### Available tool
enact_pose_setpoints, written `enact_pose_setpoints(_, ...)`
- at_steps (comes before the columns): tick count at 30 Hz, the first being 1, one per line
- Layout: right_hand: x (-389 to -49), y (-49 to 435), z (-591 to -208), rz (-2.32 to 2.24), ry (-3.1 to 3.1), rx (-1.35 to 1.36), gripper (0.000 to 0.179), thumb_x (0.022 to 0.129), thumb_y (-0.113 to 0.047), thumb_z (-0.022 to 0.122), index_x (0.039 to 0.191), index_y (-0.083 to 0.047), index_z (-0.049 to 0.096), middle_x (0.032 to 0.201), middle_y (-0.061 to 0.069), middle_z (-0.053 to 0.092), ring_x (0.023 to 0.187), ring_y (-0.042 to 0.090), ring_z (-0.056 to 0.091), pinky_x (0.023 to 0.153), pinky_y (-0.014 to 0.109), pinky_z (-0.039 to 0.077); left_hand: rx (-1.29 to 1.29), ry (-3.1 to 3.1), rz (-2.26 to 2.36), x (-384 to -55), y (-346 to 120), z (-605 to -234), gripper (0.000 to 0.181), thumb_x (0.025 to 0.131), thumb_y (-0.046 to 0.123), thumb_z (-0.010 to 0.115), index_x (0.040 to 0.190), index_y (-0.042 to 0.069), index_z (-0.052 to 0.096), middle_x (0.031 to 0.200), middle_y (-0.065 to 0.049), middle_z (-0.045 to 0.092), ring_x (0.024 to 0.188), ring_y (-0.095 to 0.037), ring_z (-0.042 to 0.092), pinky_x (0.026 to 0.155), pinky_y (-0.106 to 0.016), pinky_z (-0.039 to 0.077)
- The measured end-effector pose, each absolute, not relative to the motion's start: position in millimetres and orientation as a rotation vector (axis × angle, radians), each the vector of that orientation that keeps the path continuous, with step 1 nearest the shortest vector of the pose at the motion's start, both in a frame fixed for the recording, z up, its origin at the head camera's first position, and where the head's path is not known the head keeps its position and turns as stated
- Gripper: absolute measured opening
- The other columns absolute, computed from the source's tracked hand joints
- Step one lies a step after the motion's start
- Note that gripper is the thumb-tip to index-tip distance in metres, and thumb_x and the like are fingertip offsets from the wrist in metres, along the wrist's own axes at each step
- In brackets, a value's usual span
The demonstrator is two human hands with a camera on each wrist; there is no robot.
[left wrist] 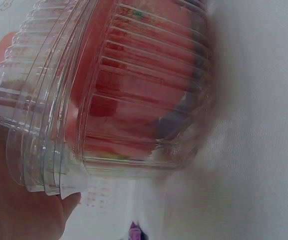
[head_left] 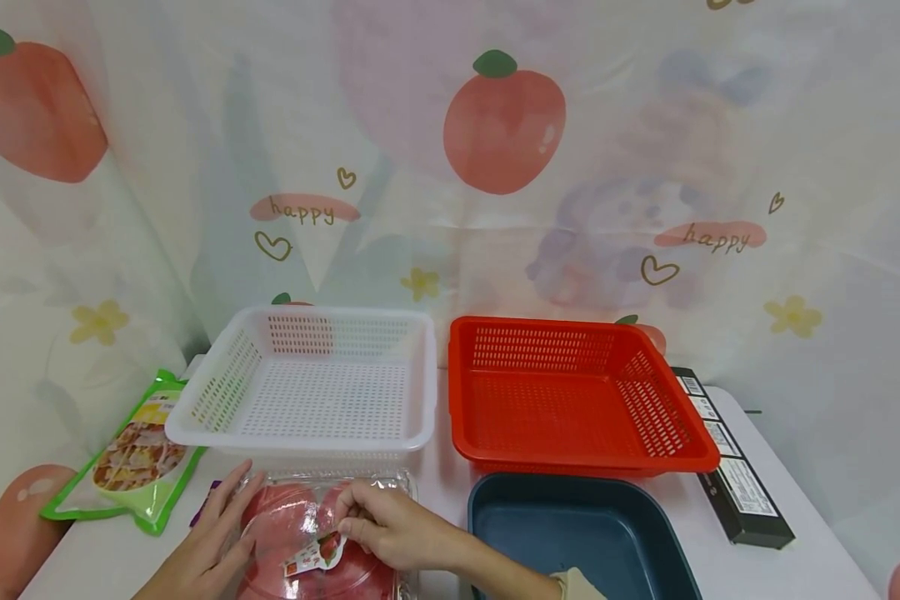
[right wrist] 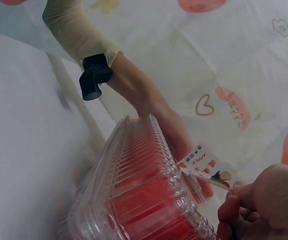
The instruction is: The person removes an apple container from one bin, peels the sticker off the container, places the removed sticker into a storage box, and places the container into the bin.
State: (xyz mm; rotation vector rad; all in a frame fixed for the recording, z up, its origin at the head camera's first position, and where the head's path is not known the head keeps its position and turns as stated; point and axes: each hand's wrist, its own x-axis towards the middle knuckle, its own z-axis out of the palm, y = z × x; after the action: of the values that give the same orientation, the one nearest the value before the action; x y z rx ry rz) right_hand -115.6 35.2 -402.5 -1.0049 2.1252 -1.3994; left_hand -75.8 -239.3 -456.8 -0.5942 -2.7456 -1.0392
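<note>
A clear plastic clamshell box (head_left: 407, 482) with large red fruit (head_left: 288, 510) inside sits at the front of the table. My left hand (head_left: 204, 542) rests along the left side of its lid, fingers stretched out. Between thumb and forefinger, my right hand (head_left: 392, 523) pinches the edge of a white sticker label (head_left: 313, 558) over the lid. The right wrist view shows the label (right wrist: 208, 170) with the word APPLE and fruit pictures, standing up off the plastic. Ridged walls of the box (left wrist: 148, 95) fill much of the left wrist view.
Behind the box stands a white perforated basket (head_left: 425, 408), with a red basket (head_left: 457, 392) beside it. A dark blue tub (head_left: 487, 492) is at the front right. A green food bag (head_left: 138, 454) lies left, a black box (head_left: 735, 467) far right. Something purple (left wrist: 135, 231) shows nearby.
</note>
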Motion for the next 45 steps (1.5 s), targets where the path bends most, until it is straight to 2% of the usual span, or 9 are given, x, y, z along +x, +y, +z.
enact_pose_setpoints(5,-117,37,-403,-1.446,2.031,-0.961,0.010,0.099,-0.013,0.053,0.098,-0.003,0.054,0.070,-0.005,0.045,0.060,-0.005,0.042,0.058,0.009,0.036,-0.570,-2.772,-1.051,-77,-240,-457,0.066,0.095,0.016,0.055,0.154,0.012,0.025,0.153,-0.021,0.017,0.126,0.029,-0.002,0.081,-0.069,0.046)
enact_pose_setpoints(11,-121,40,-401,-1.547,1.888,-0.857,0.016,0.099,-0.010,0.052,0.102,0.005,0.052,0.072,0.000,0.046,0.061,-0.001,0.045,0.057,0.011,0.037,-0.539,-2.796,-1.056,-78,-240,-458,0.065,0.096,0.020,0.055,0.154,0.014,0.026,0.154,-0.019,0.017,0.124,0.030,-0.002,0.083,-0.070,0.045)
enact_pose_setpoints(16,-122,40,-401,-1.548,1.884,-0.850,0.017,0.099,-0.011,0.052,0.104,0.005,0.053,0.073,0.000,0.047,0.062,-0.001,0.046,0.057,0.011,0.038,-0.535,-2.788,-1.001,-78,-240,-459,0.065,0.094,0.018,0.057,0.153,0.012,0.029,0.153,-0.018,0.019,0.125,0.029,-0.003,0.082,-0.067,0.047)
enact_pose_setpoints(26,-122,47,-401,-1.666,1.844,-0.679,0.019,0.096,-0.014,0.057,0.106,0.002,0.057,0.078,0.002,0.053,0.064,0.003,0.052,0.061,0.014,0.045,-0.524,-2.800,-0.984,-78,-239,-459,0.066,0.095,0.019,0.057,0.154,0.016,0.027,0.153,-0.017,0.019,0.125,0.026,0.001,0.083,-0.066,0.048)
enact_pose_setpoints(31,-119,66,-396,-1.699,1.787,-0.705,0.023,0.096,-0.011,0.056,0.108,0.008,0.054,0.079,0.001,0.053,0.066,0.003,0.053,0.065,0.013,0.046,-0.517,-2.798,-0.981,-78,-240,-459,0.067,0.095,0.020,0.056,0.154,0.017,0.026,0.154,-0.016,0.019,0.125,0.025,0.002,0.082,-0.065,0.048)
enact_pose_setpoints(36,-116,94,-388,-1.712,1.787,-0.664,0.027,0.098,-0.016,0.055,0.109,0.009,0.052,0.080,0.001,0.053,0.069,0.005,0.053,0.070,0.017,0.045,-0.526,-2.796,-1.031,-77,-241,-459,0.066,0.096,0.020,0.054,0.155,0.018,0.023,0.154,-0.017,0.017,0.123,0.026,0.002,0.079,-0.065,0.049)
enact_pose_setpoints(45,-114,153,-377,-1.789,1.839,-0.501,0.022,0.099,-0.020,0.054,0.112,-0.002,0.051,0.091,0.001,0.054,0.074,0.008,0.053,0.074,0.019,0.048,-0.550,-2.783,-1.024,-77,-241,-458,0.067,0.096,0.018,0.055,0.155,0.019,0.023,0.154,-0.018,0.017,0.125,0.025,0.002,0.080,-0.066,0.048)
